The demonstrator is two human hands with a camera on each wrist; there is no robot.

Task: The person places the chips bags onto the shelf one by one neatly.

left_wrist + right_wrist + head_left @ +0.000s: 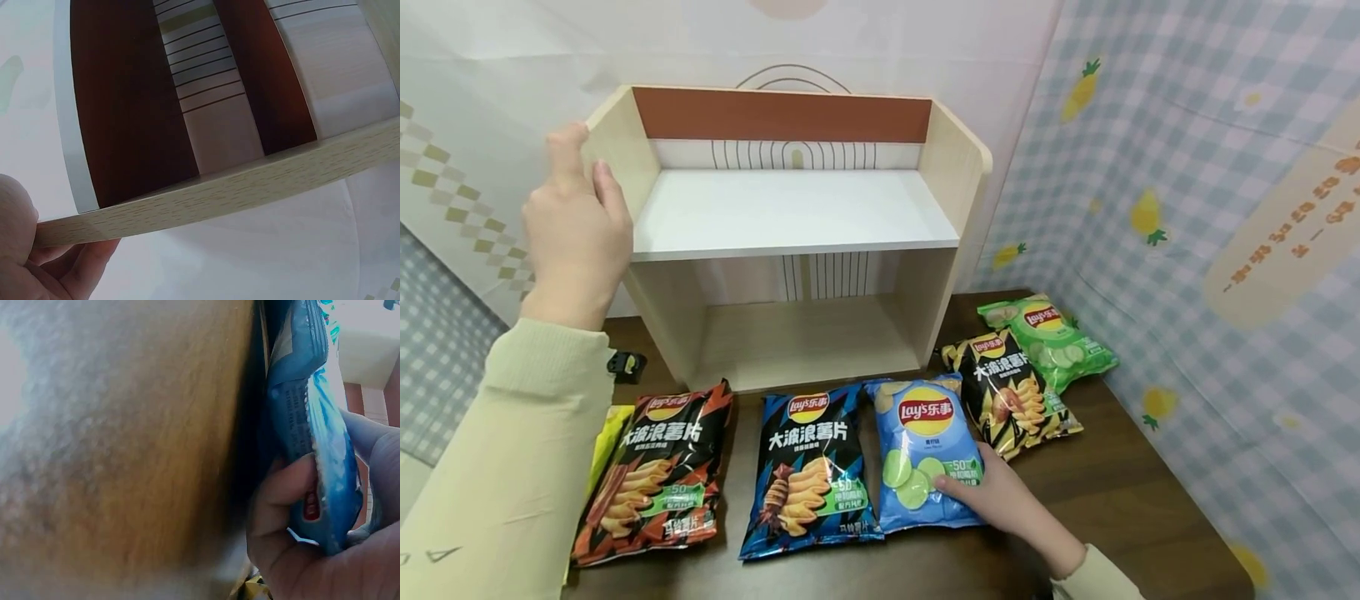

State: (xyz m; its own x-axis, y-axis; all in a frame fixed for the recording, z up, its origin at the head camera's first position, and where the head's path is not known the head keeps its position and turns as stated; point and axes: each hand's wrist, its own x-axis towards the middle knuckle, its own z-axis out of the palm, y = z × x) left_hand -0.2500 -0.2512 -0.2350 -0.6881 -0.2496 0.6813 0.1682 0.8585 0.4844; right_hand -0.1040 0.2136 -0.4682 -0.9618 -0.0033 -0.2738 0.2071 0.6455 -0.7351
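Observation:
My left hand point(577, 221) is at the upper left side of a small two-tier wooden shelf point(951, 171). In the left wrist view its thumb and fingers hold the edge of the shelf's side panel point(181, 203) from both faces. At the lower right, my right hand point(1000, 496) grips the right edge of a light blue bag of lime potato chips point(917, 425). The thumb lies on the bag's front, and in the right wrist view the fingers point(284, 487) curl against its back. A dark blue chip bag point(811, 475) lies just left of it.
A black-and-red chip bag point(655, 475) partly covers a yellow one point(602, 442) at the left. Right of the light blue bag lie a black-and-gold bag point(1003, 392) and a green bag point(1056, 337). A small black object point(627, 365) sits beside the shelf on the brown table point(1150, 517).

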